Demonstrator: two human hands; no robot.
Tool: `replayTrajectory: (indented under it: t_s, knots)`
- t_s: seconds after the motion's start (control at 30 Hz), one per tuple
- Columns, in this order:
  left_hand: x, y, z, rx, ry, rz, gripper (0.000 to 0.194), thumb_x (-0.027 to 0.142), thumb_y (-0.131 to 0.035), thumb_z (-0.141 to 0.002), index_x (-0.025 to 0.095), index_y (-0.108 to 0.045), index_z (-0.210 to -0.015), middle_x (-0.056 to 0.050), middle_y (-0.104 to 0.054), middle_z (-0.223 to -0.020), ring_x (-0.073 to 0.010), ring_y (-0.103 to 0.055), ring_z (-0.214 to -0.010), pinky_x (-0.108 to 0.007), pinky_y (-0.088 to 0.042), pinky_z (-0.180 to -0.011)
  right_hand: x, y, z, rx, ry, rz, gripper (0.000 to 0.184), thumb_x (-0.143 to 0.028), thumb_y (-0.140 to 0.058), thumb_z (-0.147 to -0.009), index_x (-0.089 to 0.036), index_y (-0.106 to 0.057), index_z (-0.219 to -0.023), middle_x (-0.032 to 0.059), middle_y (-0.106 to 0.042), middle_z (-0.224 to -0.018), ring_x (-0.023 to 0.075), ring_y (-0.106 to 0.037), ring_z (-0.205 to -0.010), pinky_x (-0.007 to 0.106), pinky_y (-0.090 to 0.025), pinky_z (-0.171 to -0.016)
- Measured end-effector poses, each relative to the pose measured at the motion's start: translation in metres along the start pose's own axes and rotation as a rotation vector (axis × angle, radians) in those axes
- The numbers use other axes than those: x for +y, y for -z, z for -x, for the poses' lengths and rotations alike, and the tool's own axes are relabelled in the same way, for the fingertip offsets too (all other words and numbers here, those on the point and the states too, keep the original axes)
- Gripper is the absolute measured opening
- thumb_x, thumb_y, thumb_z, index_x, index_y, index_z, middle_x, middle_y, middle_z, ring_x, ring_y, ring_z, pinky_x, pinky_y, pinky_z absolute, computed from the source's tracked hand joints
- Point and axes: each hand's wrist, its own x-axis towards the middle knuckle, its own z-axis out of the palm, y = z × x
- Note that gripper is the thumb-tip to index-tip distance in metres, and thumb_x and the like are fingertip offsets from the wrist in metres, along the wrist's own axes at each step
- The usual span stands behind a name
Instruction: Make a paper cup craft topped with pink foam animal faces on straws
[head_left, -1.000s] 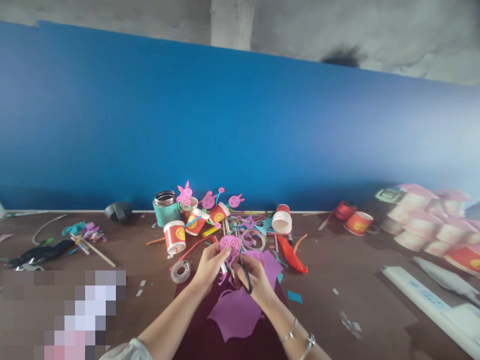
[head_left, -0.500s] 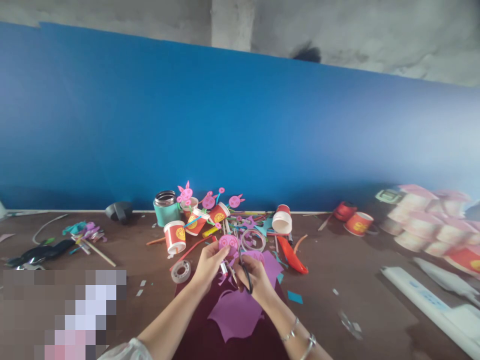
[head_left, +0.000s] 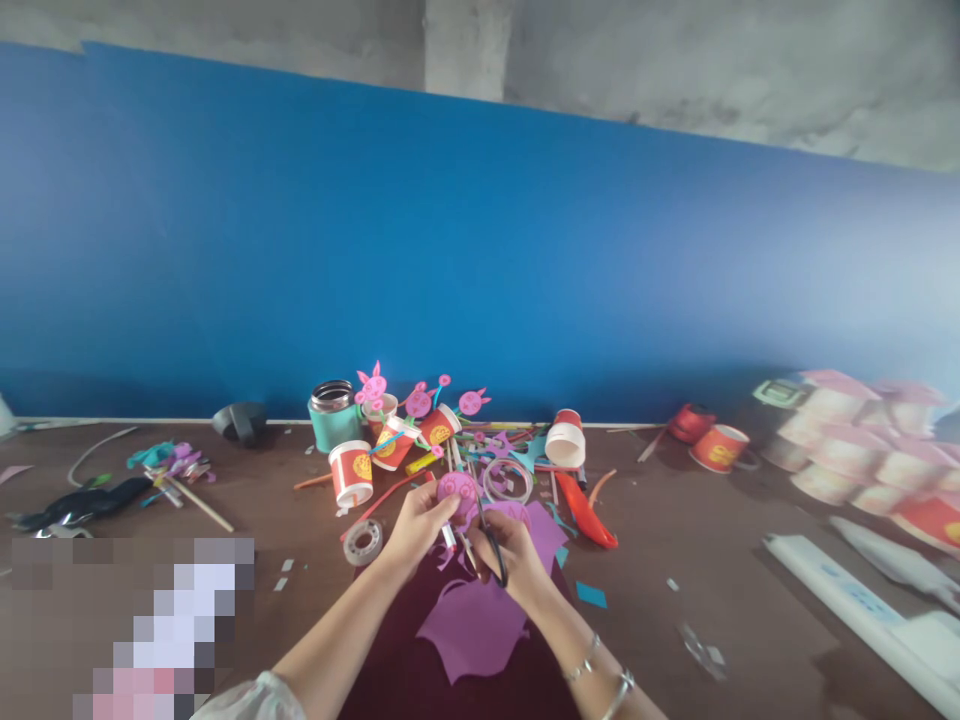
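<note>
Between the thumb and fingers of my left hand (head_left: 422, 520) is a round pink foam cutout (head_left: 456, 487) with a face drawn on it. My right hand (head_left: 517, 555) grips a pair of scissors (head_left: 493, 548) by the dark handles, the blades pointing up at the cutout's right edge. Whether the blades touch the foam I cannot tell. Below the hands lies a purple foam sheet (head_left: 476, 632) with ragged cut edges, on a dark red mat (head_left: 382, 640). Another purple foam piece (head_left: 546, 535) rests beside my right hand.
Red paper cups (head_left: 351, 474) holding pink animal faces on straws stand behind, near a teal jar (head_left: 332, 416). A tape roll (head_left: 363, 542) lies left, a red balloon (head_left: 585, 512) right. Stacked cups (head_left: 847, 440) and a white power strip (head_left: 840, 600) are far right. A blue partition (head_left: 480, 230) rises behind.
The scissors and my right hand have shifted very slightly beside the cutout. My left hand keeps its hold on the foam face.
</note>
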Motion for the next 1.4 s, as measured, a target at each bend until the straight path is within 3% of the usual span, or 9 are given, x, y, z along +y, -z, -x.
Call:
replayTrajectory:
  t_s: [0.23,0.4,0.83,1.4]
  knots:
    - [-0.002,0.003,-0.002,-0.019,-0.012,0.007,0.032,0.042,-0.073,-0.062,0.012,-0.065,-0.071,-0.001,-0.06,-0.06,-0.0104,-0.051,-0.055,-0.023,-0.041,-0.056,0.001,0.0,0.0,0.002,-0.011,0.022,0.026,-0.037,-0.064,-0.072,-0.017,-0.052,-0.063,-0.0061,-0.048,-0.037,0.0068,-0.042,-0.03,0.016,-0.029,-0.032]
    - [-0.008,0.005,-0.006,0.004,-0.019,-0.046,0.037,0.047,-0.072,-0.062,0.013,-0.061,-0.071,0.002,-0.056,-0.054,-0.0088,-0.047,-0.048,-0.021,-0.036,-0.049,0.005,0.001,0.0,-0.004,-0.004,0.05,0.022,-0.034,-0.063,-0.073,-0.017,-0.053,-0.063,-0.0059,-0.05,-0.038,0.0074,-0.043,-0.03,0.017,-0.031,-0.032]
    - [-0.002,0.01,-0.003,-0.032,0.01,-0.151,0.03,0.041,-0.069,-0.066,0.014,-0.058,-0.066,0.002,-0.054,-0.051,-0.0078,-0.045,-0.043,-0.021,-0.032,-0.044,0.002,0.001,0.001,-0.048,-0.013,0.035,0.025,-0.039,-0.061,-0.075,-0.017,-0.053,-0.066,-0.0056,-0.05,-0.039,0.0077,-0.044,-0.032,0.017,-0.034,-0.033]
    - [-0.012,0.016,-0.008,-0.064,-0.006,-0.158,0.028,0.04,-0.065,-0.07,0.013,-0.059,-0.071,0.005,-0.049,-0.049,-0.0056,-0.04,-0.039,-0.02,-0.028,-0.042,-0.002,0.0,0.001,-0.063,-0.057,0.029,0.024,-0.037,-0.066,-0.069,-0.016,-0.054,-0.067,-0.0051,-0.052,-0.038,0.0084,-0.046,-0.032,0.017,-0.034,-0.034]
